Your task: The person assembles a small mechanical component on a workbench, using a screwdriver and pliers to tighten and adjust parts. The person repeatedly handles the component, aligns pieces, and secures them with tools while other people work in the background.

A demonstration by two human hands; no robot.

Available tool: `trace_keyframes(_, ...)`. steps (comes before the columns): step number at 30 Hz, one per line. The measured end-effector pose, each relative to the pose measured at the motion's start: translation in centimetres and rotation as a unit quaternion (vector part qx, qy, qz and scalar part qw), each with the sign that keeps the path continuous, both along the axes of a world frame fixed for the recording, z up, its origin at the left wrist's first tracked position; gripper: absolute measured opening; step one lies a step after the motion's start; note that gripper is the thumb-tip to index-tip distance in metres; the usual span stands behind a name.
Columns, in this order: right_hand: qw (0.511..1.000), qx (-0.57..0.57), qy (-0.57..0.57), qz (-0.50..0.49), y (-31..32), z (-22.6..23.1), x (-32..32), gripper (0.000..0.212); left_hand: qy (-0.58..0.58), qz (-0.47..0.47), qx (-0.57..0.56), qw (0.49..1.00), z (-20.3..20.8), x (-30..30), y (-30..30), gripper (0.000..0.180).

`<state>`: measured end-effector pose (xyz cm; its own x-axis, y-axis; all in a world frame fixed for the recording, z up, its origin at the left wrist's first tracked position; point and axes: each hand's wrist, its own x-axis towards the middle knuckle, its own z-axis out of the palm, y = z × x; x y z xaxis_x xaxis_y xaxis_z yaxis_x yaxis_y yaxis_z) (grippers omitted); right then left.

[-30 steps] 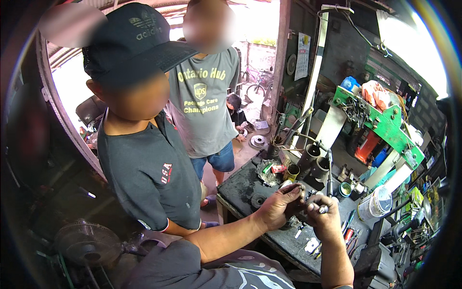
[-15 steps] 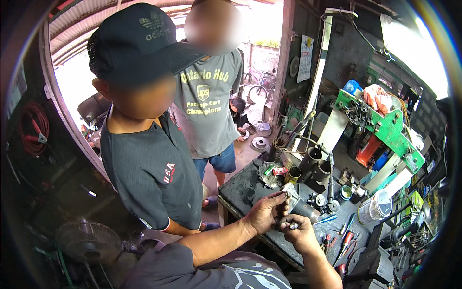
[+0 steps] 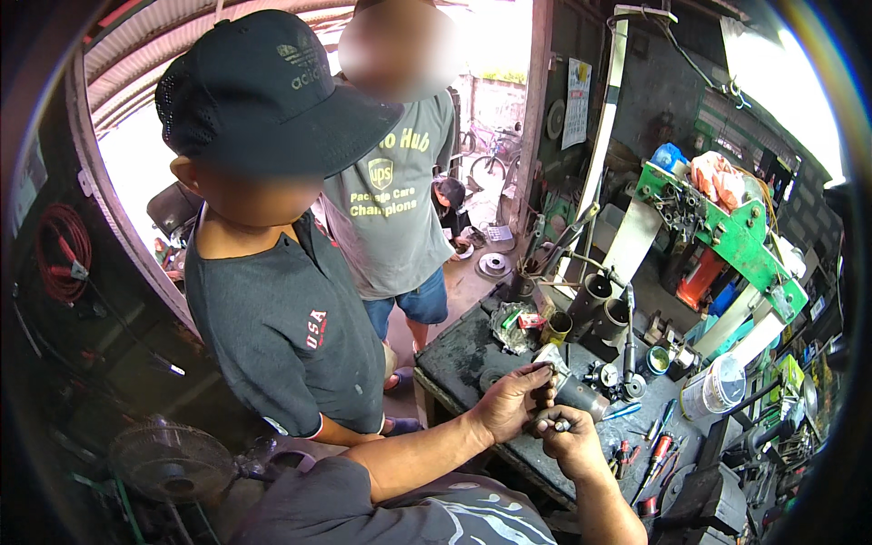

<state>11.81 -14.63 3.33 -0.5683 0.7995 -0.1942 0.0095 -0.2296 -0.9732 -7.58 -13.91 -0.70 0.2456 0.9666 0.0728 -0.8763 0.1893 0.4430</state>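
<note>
My left hand (image 3: 514,403) is raised over the near part of the workbench, thumb and fingers curled together; what they pinch, if anything, is too small to make out. Just to its right, my right hand (image 3: 570,440) closes around a small metal pin (image 3: 561,424), whose rounded pale end shows beyond the thumb. The two hands nearly touch. Behind them on the bench lies a motor-like part with a silver end housing (image 3: 552,357) and a dark cylindrical body (image 3: 581,397), partly covered by my fingers.
Screwdrivers (image 3: 656,454), metal cylinders (image 3: 595,292), a small tin (image 3: 556,327) and round parts cover the black workbench (image 3: 454,356). A white bucket (image 3: 713,387) and green press frame (image 3: 727,232) stand right. A person in a cap (image 3: 291,309) stands close left, another behind; a fan (image 3: 170,461) is lower left.
The capped person's head has leaned right, toward my hands. My hands keep nearly the same pose, with only a slight shift of the fingers around the pin.
</note>
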Motion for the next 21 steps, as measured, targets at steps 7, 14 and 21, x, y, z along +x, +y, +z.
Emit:
trace_keyframes(7, 0.998, -0.004, -0.058, -0.004, 0.4, 0.1, -0.2, 0.006, 0.031, 0.014, -0.029, 0.999, 0.5, -0.4, -0.2, 0.015)
trace_keyframes(14, 0.994, 0.059, -0.089, 0.010, -1.8, -3.8, -0.3, 0.014, 0.045, 0.044, -0.052, 0.997, -4.4, -2.9, -0.9, 0.018)
trace_keyframes(21, 0.947, 0.054, -0.306, -0.085, -5.5, -12.0, 2.1, 0.024, 0.173, 0.055, -0.292, 0.939, -13.9, -6.1, -2.9, 0.013)
